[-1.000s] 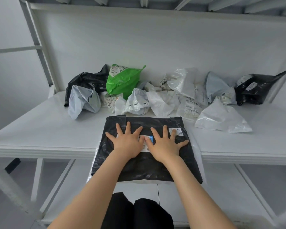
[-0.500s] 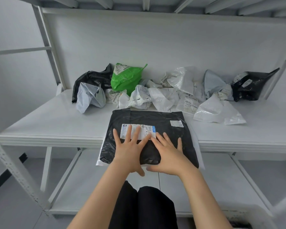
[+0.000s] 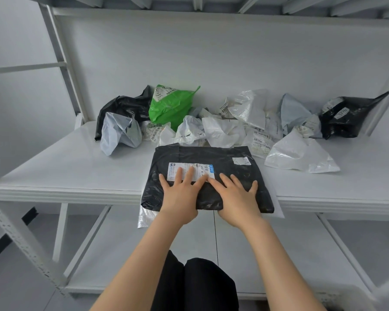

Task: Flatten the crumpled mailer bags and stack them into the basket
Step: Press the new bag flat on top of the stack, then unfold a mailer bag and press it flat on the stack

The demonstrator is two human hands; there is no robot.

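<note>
A flattened black mailer bag (image 3: 213, 157) with a white shipping label (image 3: 190, 169) lies on top of a flat clear-white bag (image 3: 145, 217) at the shelf's front edge, overhanging it. My left hand (image 3: 180, 196) presses flat on the black bag's near left part, fingers spread over the label. My right hand (image 3: 236, 199) presses flat beside it on the near right part. Behind lie crumpled bags: a green one (image 3: 170, 106), a black one (image 3: 121, 106), a grey one (image 3: 119, 132), several white ones (image 3: 225, 131), another black one (image 3: 348, 116). No basket is in view.
The white shelf board (image 3: 65, 171) runs left and right of the bags. A lower shelf (image 3: 290, 250) sits beneath, with white uprights (image 3: 61, 61) at the left. My dark-trousered legs (image 3: 195, 286) are below the hands.
Both hands slid toward me along the black bag, from its middle to its near edge, uncovering the label. The camera view shifted slightly.
</note>
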